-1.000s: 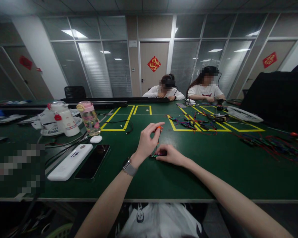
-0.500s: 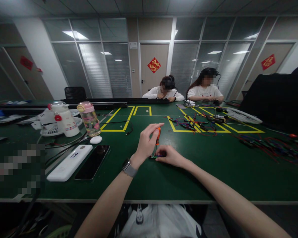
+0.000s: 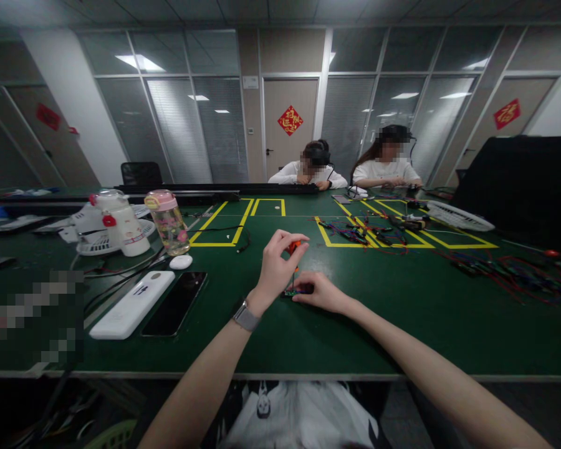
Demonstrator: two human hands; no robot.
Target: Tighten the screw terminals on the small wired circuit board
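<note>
My left hand [image 3: 275, 268] is closed around the orange handle of a small screwdriver [image 3: 293, 249], held upright with its tip down on a small green circuit board [image 3: 292, 292] lying on the green table [image 3: 271, 337]. My right hand [image 3: 321, 292] rests on the table just right of the board, fingers pinched on its edge and pressing it down. Most of the board is hidden by my fingers. A grey watch sits on my left wrist.
To the left lie a dark phone [image 3: 175, 304], a white power bank [image 3: 133, 304], a white earbud case [image 3: 181, 262], a pink-lidded bottle [image 3: 168, 222] and a white bottle [image 3: 121, 224]. Coloured wire bundles [image 3: 364, 234] lie in yellow-taped boxes. Two people sit at the far side.
My left fingers have shifted on the screwdriver handle, curling more over its top. The board and my right hand stay in place.
</note>
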